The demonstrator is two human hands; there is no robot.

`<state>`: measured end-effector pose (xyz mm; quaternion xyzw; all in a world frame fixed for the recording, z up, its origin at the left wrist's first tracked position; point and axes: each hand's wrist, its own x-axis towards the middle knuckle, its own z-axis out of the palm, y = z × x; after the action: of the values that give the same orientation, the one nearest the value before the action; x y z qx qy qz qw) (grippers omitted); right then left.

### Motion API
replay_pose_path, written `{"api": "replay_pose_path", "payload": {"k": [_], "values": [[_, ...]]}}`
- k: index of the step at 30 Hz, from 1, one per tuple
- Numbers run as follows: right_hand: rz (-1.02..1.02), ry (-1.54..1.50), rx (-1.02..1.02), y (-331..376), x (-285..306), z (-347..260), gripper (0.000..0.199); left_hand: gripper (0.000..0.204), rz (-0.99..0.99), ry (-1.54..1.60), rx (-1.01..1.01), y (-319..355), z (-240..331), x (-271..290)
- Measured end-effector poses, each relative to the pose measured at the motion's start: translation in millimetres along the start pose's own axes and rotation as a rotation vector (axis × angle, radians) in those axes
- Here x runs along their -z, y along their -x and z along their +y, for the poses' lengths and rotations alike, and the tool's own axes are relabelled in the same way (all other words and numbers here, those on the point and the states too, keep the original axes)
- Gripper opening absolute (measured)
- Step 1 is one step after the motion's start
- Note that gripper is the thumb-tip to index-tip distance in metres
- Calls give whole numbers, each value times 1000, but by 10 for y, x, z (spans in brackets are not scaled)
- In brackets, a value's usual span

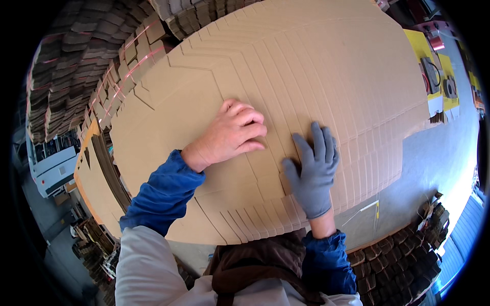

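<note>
A wide layer of overlapping flat brown cardboard sheets (352, 66) spreads out before me, their edges fanned in stepped lines. My left hand (232, 130), bare, is over the middle of the sheets with its fingers half curled and apart. I see nothing held in it, and its fingertips are partly turned from view. To its right, my right hand (314, 171) wears a grey glove and rests on the fanned edges. Its fingers are stretched out and spread, and it grips nothing. Blue sleeves cover both forearms.
Tall stacks of cardboard (66, 71) stand at the far left, some bundles (130, 64) tied with pink string. More stacked cardboard (393, 270) sits at the lower right. A yellow panel (423, 56) with dark fittings is at the right, beside the grey floor (434, 158).
</note>
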<state>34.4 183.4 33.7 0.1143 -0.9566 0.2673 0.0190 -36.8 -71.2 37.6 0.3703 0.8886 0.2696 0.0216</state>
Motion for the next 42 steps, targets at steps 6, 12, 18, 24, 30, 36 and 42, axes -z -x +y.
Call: {"api": "replay_pose_path", "payload": {"k": [6,12,18,24,30,36,42], "values": [[-72,-3,9,23,-22,-163,68,50,-49,-52,110,158,113,176],[-84,8,6,43,-23,-147,68,115,-84,-223,431,842,36,188],[-110,23,13,38,-19,-141,69,114,-104,-242,440,749,89,121],[-114,33,17,42,-25,-132,69,114,-83,-210,444,698,76,106],[-103,27,25,37,-14,-152,69,113,-63,-189,445,707,50,113],[-101,36,19,56,-14,-142,69,114,-27,-227,424,709,10,46],[-80,33,27,47,-33,-134,69,113,4,-223,414,681,-8,41]]}}
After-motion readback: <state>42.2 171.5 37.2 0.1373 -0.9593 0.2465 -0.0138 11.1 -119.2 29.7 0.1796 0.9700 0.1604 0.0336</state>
